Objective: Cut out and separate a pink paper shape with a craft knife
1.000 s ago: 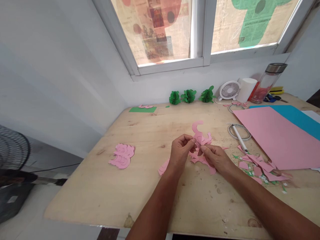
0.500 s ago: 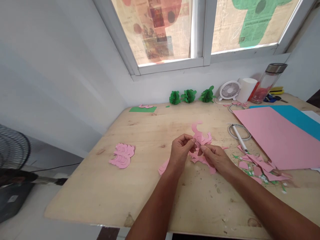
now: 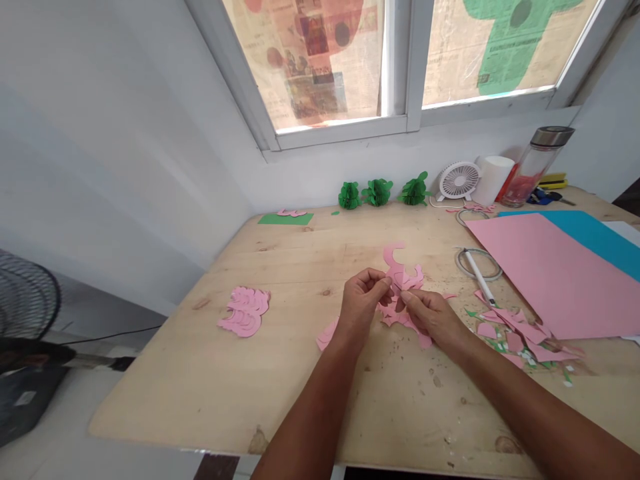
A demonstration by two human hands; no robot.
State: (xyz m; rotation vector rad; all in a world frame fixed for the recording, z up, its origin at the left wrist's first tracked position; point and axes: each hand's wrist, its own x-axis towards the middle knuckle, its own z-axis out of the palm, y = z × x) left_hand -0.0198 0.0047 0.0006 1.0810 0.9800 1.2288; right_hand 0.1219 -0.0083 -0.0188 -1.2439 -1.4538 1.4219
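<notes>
Over the middle of the wooden table (image 3: 200, 387), my left hand (image 3: 363, 303) and my right hand (image 3: 433, 315) both pinch a pink paper cut-out (image 3: 400, 273) with curled edges. Its top curl stands up between the two hands. More pink cut pieces (image 3: 400, 319) lie flat on the table just under the hands. A stack of similar pink cut shapes (image 3: 244, 311) rests to the left of my left hand.
A large pink sheet (image 3: 550, 273) over a blue one (image 3: 595, 233) covers the right side. Pink and green scraps (image 3: 520, 333) lie near a white pen (image 3: 479, 275). Three green paper balls (image 3: 379, 192), a small fan (image 3: 459, 180), a jar (image 3: 535, 167) line the back. A floor fan (image 3: 25, 307) stands left.
</notes>
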